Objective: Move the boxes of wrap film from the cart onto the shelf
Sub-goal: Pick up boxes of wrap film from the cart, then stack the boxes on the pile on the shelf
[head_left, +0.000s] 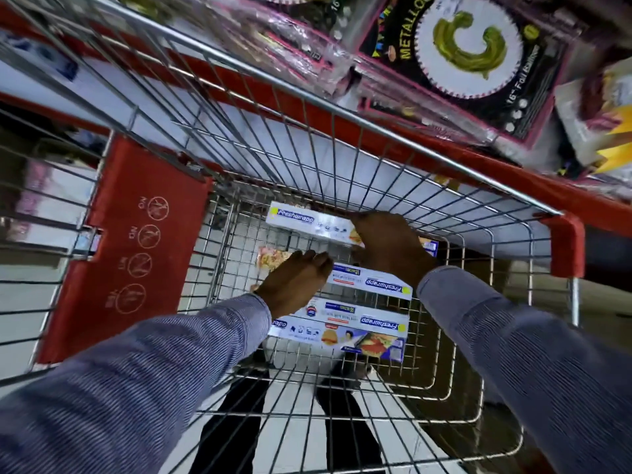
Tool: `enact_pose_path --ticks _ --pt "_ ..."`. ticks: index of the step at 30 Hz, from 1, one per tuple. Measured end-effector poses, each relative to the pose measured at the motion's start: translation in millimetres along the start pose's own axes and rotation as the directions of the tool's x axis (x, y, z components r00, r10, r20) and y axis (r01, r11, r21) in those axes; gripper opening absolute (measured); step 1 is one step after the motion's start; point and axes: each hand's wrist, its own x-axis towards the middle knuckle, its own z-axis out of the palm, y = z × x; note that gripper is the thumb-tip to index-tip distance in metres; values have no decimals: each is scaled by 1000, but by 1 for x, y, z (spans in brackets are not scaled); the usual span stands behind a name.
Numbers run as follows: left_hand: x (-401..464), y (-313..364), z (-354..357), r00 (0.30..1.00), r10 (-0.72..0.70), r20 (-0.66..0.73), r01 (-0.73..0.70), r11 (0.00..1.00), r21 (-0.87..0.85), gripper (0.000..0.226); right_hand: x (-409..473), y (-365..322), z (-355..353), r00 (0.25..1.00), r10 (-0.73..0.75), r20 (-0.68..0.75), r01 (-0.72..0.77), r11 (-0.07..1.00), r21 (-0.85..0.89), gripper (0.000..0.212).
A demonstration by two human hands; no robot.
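Several white and blue Freshwrapp wrap film boxes lie at the bottom of a wire cart [342,107]. The far box [304,220] lies crosswise, and my right hand [390,248] rests over its right end, fingers curled around it. My left hand [295,282] reaches down with fingers together, touching the left end of a middle box [372,285]. A nearer box [359,323] and a front box with a sandwich picture [362,340] lie closest to me. A further box with a food picture [273,258] peeks out beyond my left hand.
The cart's red child-seat flap [136,248] stands to the left. A red shelf edge [444,155] runs behind the cart, with foil balloon packs [468,53] hanging above it at the upper right. My legs and a white floor show under the cart.
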Motion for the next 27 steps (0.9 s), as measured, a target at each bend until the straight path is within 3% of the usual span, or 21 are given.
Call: enact_pose_path --ticks 3,10,13,16,19,22,27 --pt "9 6 -2 996 -79 43 79 997 -4 67 -15 0 -20 999 -3 -50 6 999 52 54" --pt "-22 8 -59 996 -92 -11 90 988 -123 59 -65 -9 -104 978 -47 -201 67 993 98 46" --pt "-57 10 -132 996 -85 -40 78 983 -166 62 -93 -11 -168 968 -41 -249 72 990 118 54" --pt "-96 13 -222 973 -85 -213 56 989 -139 55 -134 -16 -253 955 -21 -296 77 981 180 60" --pt "-122 15 -312 938 -56 -341 23 995 -98 55 -168 -19 -338 921 -10 -389 76 985 154 50" --pt "-142 28 -407 918 -52 -393 38 998 -41 59 -196 -18 -412 882 46 -468 -2 996 93 57" --pt "-149 49 -505 893 -34 -450 67 996 58 67 -232 2 -481 832 103 -546 1 983 186 59"
